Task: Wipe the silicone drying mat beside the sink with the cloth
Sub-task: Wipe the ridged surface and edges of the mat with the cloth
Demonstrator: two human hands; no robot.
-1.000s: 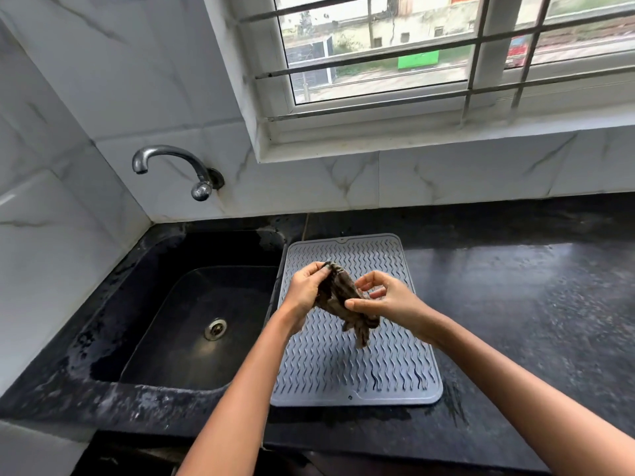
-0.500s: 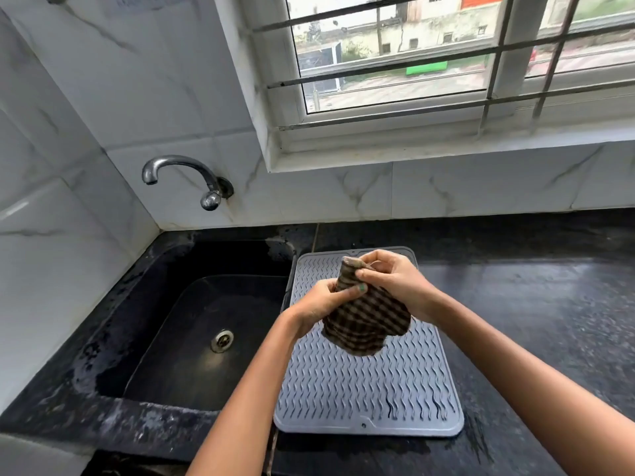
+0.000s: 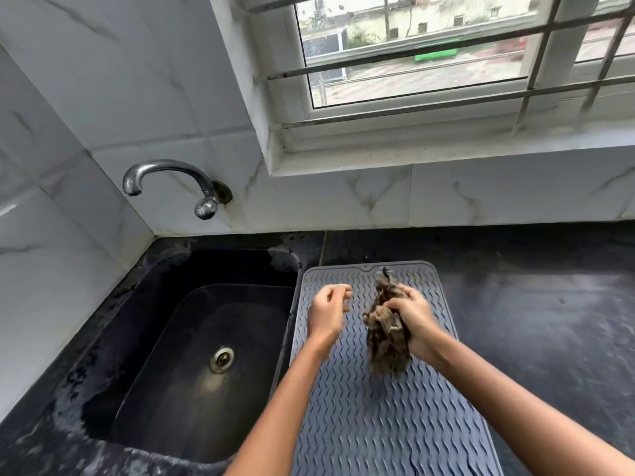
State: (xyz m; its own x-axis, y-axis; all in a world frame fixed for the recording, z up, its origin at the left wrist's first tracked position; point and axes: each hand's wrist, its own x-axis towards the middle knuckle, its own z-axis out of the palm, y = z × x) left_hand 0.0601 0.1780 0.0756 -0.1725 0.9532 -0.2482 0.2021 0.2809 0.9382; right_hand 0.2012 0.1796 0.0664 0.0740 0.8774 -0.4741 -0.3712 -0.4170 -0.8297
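Note:
A grey silicone drying mat (image 3: pixel 388 424) with a wavy ribbed surface lies on the black counter, right of the sink. Above its far half my right hand (image 3: pixel 417 322) grips a bunched brown checked cloth (image 3: pixel 386 341), which hangs down from my fist and pokes out above it. My left hand (image 3: pixel 326 312) hovers over the mat's left edge, apart from the cloth, fingers loosely curled and holding nothing. Motion blurs both hands a little.
A black sink (image 3: pixel 192 355) with a metal drain (image 3: pixel 222 359) lies left of the mat. A chrome tap (image 3: pixel 171 182) sticks out of the marble-tiled wall above it. Black counter (image 3: pixel 543 321) stretches right of the mat. A barred window (image 3: pixel 429 56) is behind.
My left hand has let go of the cloth and moved left. The cloth, spread between both hands before, is now bunched in my right fist alone.

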